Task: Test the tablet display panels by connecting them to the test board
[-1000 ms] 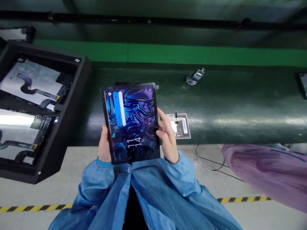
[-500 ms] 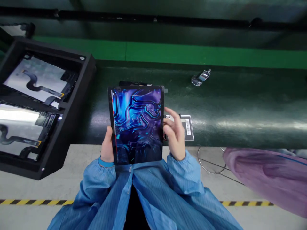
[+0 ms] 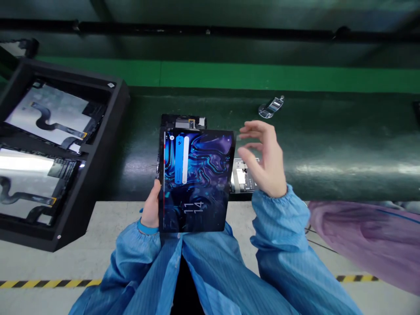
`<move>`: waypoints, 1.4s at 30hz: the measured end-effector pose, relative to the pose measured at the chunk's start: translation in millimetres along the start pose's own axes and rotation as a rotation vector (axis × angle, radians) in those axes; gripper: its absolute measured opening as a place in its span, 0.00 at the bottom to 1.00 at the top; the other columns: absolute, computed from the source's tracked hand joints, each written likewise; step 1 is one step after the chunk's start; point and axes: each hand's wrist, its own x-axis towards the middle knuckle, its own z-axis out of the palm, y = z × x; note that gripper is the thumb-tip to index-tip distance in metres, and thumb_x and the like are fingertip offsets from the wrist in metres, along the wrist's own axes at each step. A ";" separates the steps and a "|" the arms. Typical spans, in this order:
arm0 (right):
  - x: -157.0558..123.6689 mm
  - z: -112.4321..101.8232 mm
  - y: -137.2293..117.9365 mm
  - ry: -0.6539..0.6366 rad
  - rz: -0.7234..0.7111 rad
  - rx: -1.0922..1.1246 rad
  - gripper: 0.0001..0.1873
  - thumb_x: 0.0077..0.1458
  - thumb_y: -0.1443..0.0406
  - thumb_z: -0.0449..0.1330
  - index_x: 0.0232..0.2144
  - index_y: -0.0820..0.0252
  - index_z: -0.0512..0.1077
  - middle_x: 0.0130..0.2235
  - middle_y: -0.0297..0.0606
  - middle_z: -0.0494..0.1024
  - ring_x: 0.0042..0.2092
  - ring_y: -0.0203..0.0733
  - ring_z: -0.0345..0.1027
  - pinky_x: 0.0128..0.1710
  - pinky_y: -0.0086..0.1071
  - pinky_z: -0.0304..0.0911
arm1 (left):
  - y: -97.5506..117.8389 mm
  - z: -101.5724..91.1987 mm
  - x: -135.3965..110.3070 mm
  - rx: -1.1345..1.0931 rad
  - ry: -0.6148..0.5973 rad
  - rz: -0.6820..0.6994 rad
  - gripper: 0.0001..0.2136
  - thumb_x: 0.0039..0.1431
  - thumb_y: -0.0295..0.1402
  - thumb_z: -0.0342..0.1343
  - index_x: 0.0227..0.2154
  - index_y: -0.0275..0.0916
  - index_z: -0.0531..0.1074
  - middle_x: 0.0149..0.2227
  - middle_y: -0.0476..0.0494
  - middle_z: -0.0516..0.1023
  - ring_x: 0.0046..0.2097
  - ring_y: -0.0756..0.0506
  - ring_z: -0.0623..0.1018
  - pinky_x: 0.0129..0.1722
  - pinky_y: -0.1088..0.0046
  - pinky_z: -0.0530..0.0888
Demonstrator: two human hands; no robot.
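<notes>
My left hand [image 3: 152,204] grips the left edge of a tablet screen [image 3: 197,188], thumb in front and the other fingers hidden behind it. The screen is lit, with a blue and purple wallpaper, the digits 11 14 turned sideways, and one blue and one white bar. My right hand [image 3: 264,157] hovers off the screen's right edge, fingers curved and apart, holding nothing. Behind the screen lies an opened tablet body [image 3: 183,121], mostly covered. Past the right edge, partly under my right hand, a flat part with silver and black areas [image 3: 241,179] shows on the green bench.
At left stands a black foam tray [image 3: 113,109] holding several display panels [image 3: 59,113] with ribbon cables. A shiny metal piece [image 3: 271,107] rests on the dark green bench [image 3: 344,140]. Pink fabric [image 3: 364,240] bulges at the bench's right front.
My right hand has moved right, away from the screen's edge, and opened. The screen has shifted slightly right and down, uncovering more of the tablet body. Bars and clock digits now show on it.
</notes>
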 end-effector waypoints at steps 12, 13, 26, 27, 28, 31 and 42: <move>-6.5 -1.3 -10.9 0.119 -0.030 -0.114 0.20 0.64 0.53 0.55 0.54 0.53 0.65 0.56 0.48 0.70 0.57 0.57 0.64 0.51 0.49 0.67 | -2.8 -3.1 1.6 0.069 0.108 0.012 0.16 0.61 0.46 0.55 0.39 0.40 0.80 0.39 0.43 0.85 0.62 0.35 0.72 0.64 0.55 0.66; -4.4 -3.8 -7.3 0.094 -0.018 -0.166 0.14 0.65 0.55 0.53 0.47 0.54 0.69 0.49 0.46 0.73 0.51 0.54 0.68 0.45 0.46 0.68 | -2.4 -3.5 1.2 0.077 0.133 0.004 0.16 0.61 0.46 0.55 0.38 0.40 0.81 0.39 0.43 0.85 0.60 0.35 0.74 0.64 0.55 0.67; -14.4 -24.8 -54.9 -0.461 -0.546 0.366 0.08 0.62 0.64 0.62 0.29 0.57 0.71 0.28 0.35 0.74 0.32 0.37 0.69 0.32 0.32 0.68 | -3.6 -13.4 1.6 0.141 0.093 -0.052 0.20 0.59 0.51 0.56 0.40 0.40 0.81 0.42 0.42 0.84 0.56 0.32 0.77 0.61 0.52 0.70; -15.2 -28.3 -53.9 -0.447 -0.526 0.411 0.09 0.62 0.63 0.62 0.28 0.57 0.71 0.27 0.34 0.74 0.31 0.37 0.69 0.32 0.32 0.69 | -3.7 -13.3 0.9 0.138 0.086 -0.052 0.20 0.59 0.51 0.56 0.39 0.40 0.81 0.40 0.42 0.85 0.56 0.32 0.77 0.61 0.52 0.70; -15.5 -31.4 -52.3 -0.429 -0.507 0.438 0.10 0.62 0.64 0.63 0.27 0.57 0.71 0.26 0.34 0.73 0.31 0.36 0.68 0.31 0.32 0.69 | -4.0 -13.3 0.2 0.132 0.076 -0.045 0.19 0.59 0.50 0.56 0.38 0.41 0.81 0.39 0.42 0.85 0.56 0.32 0.77 0.61 0.52 0.70; -14.7 -38.2 -47.6 -0.382 -0.505 0.451 0.12 0.61 0.64 0.63 0.25 0.58 0.71 0.25 0.33 0.72 0.29 0.35 0.68 0.29 0.32 0.68 | -5.3 -14.6 -1.7 0.108 0.051 -0.005 0.16 0.59 0.48 0.56 0.38 0.42 0.81 0.38 0.44 0.85 0.57 0.34 0.76 0.62 0.54 0.70; -17.7 -45.2 -49.8 -0.338 -0.577 0.465 0.16 0.61 0.64 0.61 0.21 0.59 0.71 0.22 0.33 0.72 0.25 0.35 0.67 0.25 0.32 0.69 | -3.9 -11.1 -6.9 0.089 0.022 -0.010 0.19 0.60 0.52 0.54 0.37 0.43 0.81 0.40 0.46 0.85 0.63 0.35 0.70 0.65 0.55 0.66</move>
